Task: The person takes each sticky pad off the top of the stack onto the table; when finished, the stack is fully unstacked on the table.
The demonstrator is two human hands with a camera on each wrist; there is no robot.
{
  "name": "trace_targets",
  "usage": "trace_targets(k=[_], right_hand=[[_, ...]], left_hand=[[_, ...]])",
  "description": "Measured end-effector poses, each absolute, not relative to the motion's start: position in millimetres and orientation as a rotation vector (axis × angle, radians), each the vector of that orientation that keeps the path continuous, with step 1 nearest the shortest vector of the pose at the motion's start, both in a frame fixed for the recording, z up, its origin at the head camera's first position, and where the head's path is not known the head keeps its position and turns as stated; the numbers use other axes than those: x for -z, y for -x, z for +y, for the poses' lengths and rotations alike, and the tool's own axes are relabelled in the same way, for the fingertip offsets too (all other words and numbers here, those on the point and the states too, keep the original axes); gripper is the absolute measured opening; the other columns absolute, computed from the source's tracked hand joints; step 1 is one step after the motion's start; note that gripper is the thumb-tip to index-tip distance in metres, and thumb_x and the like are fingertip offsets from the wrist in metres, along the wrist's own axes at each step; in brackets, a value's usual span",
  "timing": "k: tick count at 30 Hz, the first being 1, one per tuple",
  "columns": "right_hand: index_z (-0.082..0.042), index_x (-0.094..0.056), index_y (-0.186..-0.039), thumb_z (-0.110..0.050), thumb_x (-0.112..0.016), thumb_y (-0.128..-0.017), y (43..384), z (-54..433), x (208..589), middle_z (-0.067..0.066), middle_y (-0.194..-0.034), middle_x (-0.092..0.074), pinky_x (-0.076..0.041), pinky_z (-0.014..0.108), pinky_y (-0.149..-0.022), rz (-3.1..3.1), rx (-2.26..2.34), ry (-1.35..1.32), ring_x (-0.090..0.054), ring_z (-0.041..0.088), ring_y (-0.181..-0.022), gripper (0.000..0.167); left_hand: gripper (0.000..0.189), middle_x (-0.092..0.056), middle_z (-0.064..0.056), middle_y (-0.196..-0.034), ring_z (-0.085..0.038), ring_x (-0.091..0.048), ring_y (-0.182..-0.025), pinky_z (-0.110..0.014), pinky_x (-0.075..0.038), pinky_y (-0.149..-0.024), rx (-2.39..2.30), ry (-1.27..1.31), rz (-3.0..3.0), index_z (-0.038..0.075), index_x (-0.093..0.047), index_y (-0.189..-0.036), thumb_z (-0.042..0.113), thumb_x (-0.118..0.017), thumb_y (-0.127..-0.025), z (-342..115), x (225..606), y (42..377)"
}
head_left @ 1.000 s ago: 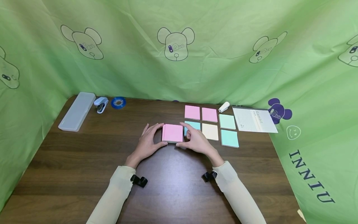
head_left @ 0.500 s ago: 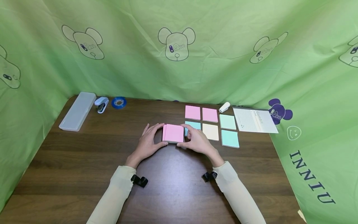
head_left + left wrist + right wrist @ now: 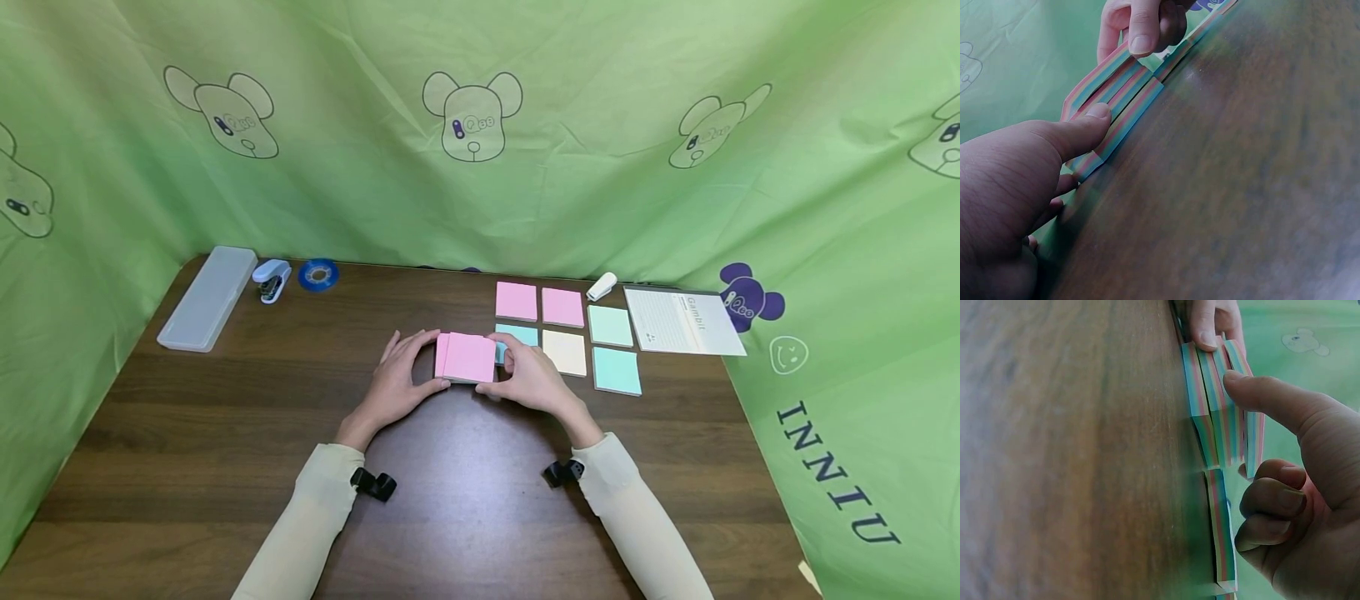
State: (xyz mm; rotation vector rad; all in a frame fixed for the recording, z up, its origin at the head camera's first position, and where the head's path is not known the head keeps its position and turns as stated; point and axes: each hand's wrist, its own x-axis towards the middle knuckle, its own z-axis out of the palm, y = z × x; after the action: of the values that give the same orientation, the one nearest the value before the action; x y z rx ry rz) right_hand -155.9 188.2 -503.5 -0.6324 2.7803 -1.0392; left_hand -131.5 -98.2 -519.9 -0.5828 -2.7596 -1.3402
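A stack of sticky note pads point(image 3: 470, 358), pink on top, lies on the table between my two hands. In both wrist views its edges show pink, yellow, green and blue stripes, and the pads point(image 3: 1125, 103) are offset from one another. My left hand point(image 3: 392, 385) grips the stack's left side, thumb at the near edge and fingers at the far edge. My right hand point(image 3: 534, 379) holds the right side between thumb and index finger, its other fingers curled in. The right thumb point(image 3: 1254, 390) presses against the upper pads' edges. The top pad juts right of those beneath.
Right of the stack sit pink pads point(image 3: 516, 301), a blue pad point(image 3: 517, 335), a cream pad point(image 3: 564, 353) and mint pads point(image 3: 617, 371). Beyond are a white clip-like object point(image 3: 602, 287) and a notepad point(image 3: 682, 321). A pencil case point(image 3: 207, 298), stapler point(image 3: 272, 280) and blue tape roll point(image 3: 318, 275) stand back left.
The top pink pad has slid slightly right with my right hand, widening the pink strip showing at its left. My left hand has stayed in place.
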Motion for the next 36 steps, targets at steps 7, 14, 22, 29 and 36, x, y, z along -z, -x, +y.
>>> trace_targets(k=[7,14,22,29,36], right_hand=[[-0.007,-0.061,-0.153,-0.051,-0.096,-0.082,156.4,188.9,501.8,-0.004,-0.077,-0.052,-0.033,0.029,-0.058,2.797,1.038,0.657,-0.038,0.011,-0.064,0.09],[-0.008,-0.063,-0.15,-0.054,-0.099,-0.078,163.6,197.3,521.8,-0.006,-0.077,-0.048,-0.032,0.029,-0.059,2.831,1.089,0.692,-0.038,0.01,-0.066,0.093],[-0.006,-0.063,-0.15,-0.052,-0.097,-0.081,153.0,201.6,503.6,-0.006,-0.075,-0.043,-0.031,0.028,-0.063,2.789,1.198,0.725,-0.034,0.011,-0.067,0.09],[-0.003,-0.064,-0.149,-0.033,-0.101,-0.078,140.8,197.4,480.2,-0.01,-0.072,-0.038,-0.03,0.027,-0.064,2.801,1.111,0.634,-0.029,0.007,-0.066,0.085],[-0.008,-0.064,-0.149,-0.031,-0.102,-0.08,136.1,203.9,477.5,-0.01,-0.074,-0.037,-0.034,0.028,-0.068,2.789,1.098,0.599,-0.03,0.005,-0.068,0.082]], left_hand=[[0.085,-0.057,-0.014,-0.165,-0.038,-0.043,-0.16,-0.053,-0.004,-0.14,1.341,0.587,-2.756,0.008,-0.049,-0.166,0.025,-0.092,-0.095,-98.5,519.8,131.0],[0.085,-0.057,-0.014,-0.164,-0.037,-0.043,-0.16,-0.053,-0.004,-0.14,1.344,0.592,-2.754,0.008,-0.049,-0.166,0.027,-0.092,-0.095,-98.5,520.0,131.0],[0.084,-0.057,-0.013,-0.165,-0.037,-0.043,-0.16,-0.053,-0.004,-0.14,1.353,0.585,-2.754,0.009,-0.049,-0.166,0.027,-0.091,-0.095,-98.5,519.4,130.3],[0.085,-0.057,-0.014,-0.165,-0.038,-0.042,-0.16,-0.052,-0.004,-0.14,1.348,0.585,-2.756,0.008,-0.049,-0.166,0.027,-0.092,-0.094,-99.0,519.6,130.7],[0.086,-0.057,-0.015,-0.164,-0.038,-0.043,-0.16,-0.052,-0.005,-0.14,1.337,0.591,-2.756,0.007,-0.049,-0.165,0.026,-0.093,-0.094,-98.8,520.0,131.7]])
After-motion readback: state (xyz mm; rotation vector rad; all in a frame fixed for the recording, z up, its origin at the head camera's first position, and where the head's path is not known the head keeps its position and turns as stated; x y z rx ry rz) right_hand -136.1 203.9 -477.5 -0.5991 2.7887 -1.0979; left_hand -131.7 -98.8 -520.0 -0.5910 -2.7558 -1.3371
